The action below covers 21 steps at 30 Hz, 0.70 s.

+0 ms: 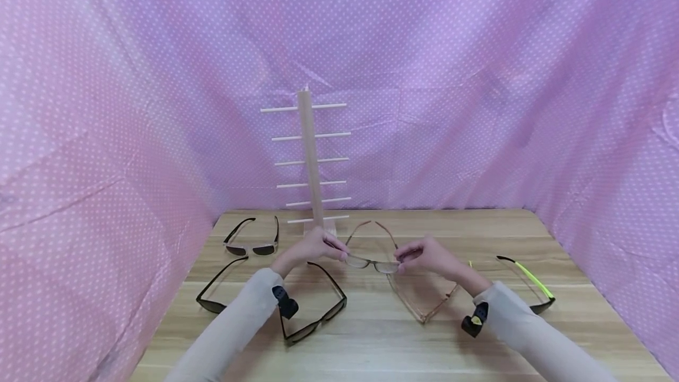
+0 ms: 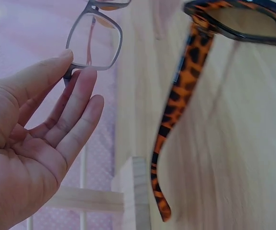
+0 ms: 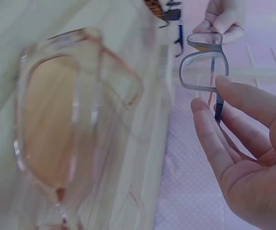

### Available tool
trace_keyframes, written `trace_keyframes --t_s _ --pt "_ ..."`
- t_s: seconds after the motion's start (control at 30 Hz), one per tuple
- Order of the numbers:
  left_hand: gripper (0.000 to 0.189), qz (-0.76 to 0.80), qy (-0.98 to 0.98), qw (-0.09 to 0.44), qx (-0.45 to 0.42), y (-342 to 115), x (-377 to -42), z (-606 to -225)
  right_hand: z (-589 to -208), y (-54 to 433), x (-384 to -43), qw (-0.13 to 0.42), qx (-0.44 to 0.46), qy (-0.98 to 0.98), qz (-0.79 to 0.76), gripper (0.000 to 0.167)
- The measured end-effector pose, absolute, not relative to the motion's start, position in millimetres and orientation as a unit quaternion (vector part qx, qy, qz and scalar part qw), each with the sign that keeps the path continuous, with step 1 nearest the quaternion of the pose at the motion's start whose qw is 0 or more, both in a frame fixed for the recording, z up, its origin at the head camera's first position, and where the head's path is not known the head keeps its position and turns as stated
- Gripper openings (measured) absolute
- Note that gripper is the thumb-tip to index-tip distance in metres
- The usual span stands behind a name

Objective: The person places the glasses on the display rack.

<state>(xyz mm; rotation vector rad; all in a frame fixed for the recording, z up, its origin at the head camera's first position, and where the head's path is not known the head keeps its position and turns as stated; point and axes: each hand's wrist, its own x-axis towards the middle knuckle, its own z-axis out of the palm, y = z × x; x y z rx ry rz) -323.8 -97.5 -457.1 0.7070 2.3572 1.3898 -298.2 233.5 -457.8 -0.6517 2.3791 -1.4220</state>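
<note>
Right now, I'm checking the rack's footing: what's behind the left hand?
In the head view, the wooden rack's base shows partly behind the left hand; the hand covers the rest.

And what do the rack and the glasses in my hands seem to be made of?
Rack: probably wood, matte; it's pale, dull and looks unpainted. Held glasses: smooth, evenly grey rims suggest plastic, though coated metal is possible. Their see-through lenses look smooth; plastic or glass, I can't tell.
</note>
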Motion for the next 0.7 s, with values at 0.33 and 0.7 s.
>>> trace_keyframes --t_s 0.33,0.7 --pt "0.021 0.559 0.781 0.182 0.208 -99 -325 -447 -441 243 -304 0.171 -0.193 0.781 -0.568 0.045" --pt "0.029 0.568 0.778 0.183 0.195 -108 -314 -433 -429 240 -309 0.165 -0.196 0.758 -0.599 0.049"
